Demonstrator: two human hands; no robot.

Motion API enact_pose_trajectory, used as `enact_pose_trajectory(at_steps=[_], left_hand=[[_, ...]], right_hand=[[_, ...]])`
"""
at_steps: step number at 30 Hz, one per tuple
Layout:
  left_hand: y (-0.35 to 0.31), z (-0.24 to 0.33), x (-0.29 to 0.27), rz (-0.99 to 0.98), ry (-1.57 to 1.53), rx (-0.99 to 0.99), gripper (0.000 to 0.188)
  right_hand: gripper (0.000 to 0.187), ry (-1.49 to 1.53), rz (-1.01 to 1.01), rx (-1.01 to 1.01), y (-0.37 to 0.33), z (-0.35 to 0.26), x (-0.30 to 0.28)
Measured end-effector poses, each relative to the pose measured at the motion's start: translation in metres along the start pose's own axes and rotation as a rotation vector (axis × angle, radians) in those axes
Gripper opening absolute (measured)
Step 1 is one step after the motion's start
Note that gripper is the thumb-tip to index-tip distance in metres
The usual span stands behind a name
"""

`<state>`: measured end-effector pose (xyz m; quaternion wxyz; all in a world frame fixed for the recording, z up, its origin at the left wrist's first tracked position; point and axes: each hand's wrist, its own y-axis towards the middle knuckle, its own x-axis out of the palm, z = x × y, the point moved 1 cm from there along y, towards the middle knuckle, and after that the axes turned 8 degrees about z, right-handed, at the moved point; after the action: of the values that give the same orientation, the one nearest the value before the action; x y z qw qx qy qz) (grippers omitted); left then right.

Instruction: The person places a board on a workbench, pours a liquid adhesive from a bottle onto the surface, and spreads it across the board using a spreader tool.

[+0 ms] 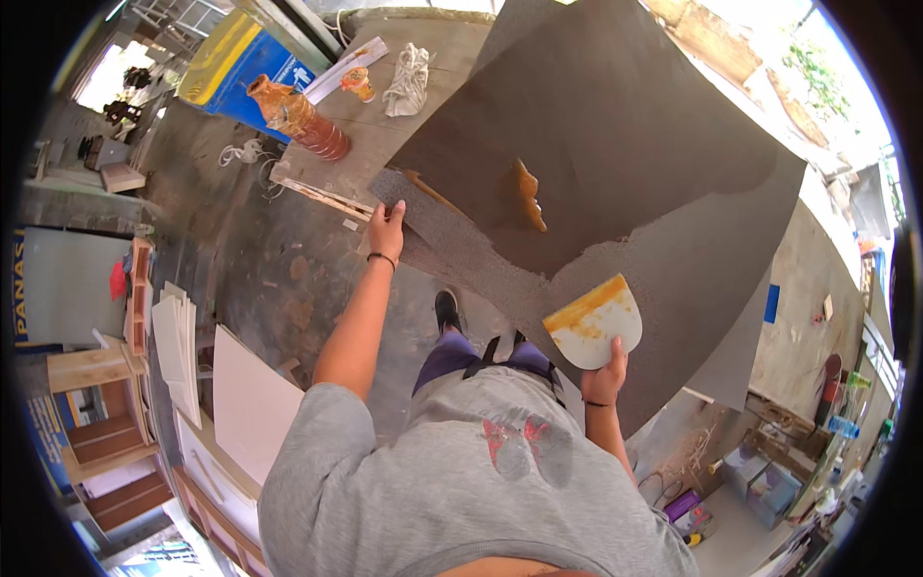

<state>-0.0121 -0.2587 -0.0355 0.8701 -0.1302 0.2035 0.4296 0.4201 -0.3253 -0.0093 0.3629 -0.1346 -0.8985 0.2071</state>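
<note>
A large dark grey sheet (615, 87) lies over the workbench in front of me, its near edge jutting toward my body. Much of it has a smooth, wet-looking brown coat, while a paler, rougher band runs along the near side. A thick amber blob of glue (527, 197) sits on the coated part. My left hand (387, 231) grips the sheet's left corner, thumb on top. In my right hand (606, 373) is a white spreader (598, 325) with a rounded end, its straight edge smeared yellow; it is over the near part of the sheet.
On the bench (437, 48) at the far left stand a glue-smeared plastic bottle (300, 120), a small orange-stained container (359, 84) and a crumpled white cloth (408, 82). A blue and yellow bin (240, 72) is behind. White boards (252, 399) lean at left; tools and bottles (844, 423) crowd the right.
</note>
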Motion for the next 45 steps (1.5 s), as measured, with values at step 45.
enact_pose_trajectory(at_steps=[45], left_hand=[[0.002,-0.024,0.011,-0.475,-0.524,0.122,0.024]], right_hand=[[0.026,-2.131,-0.887,-0.855,0.046,0.224,0.412]])
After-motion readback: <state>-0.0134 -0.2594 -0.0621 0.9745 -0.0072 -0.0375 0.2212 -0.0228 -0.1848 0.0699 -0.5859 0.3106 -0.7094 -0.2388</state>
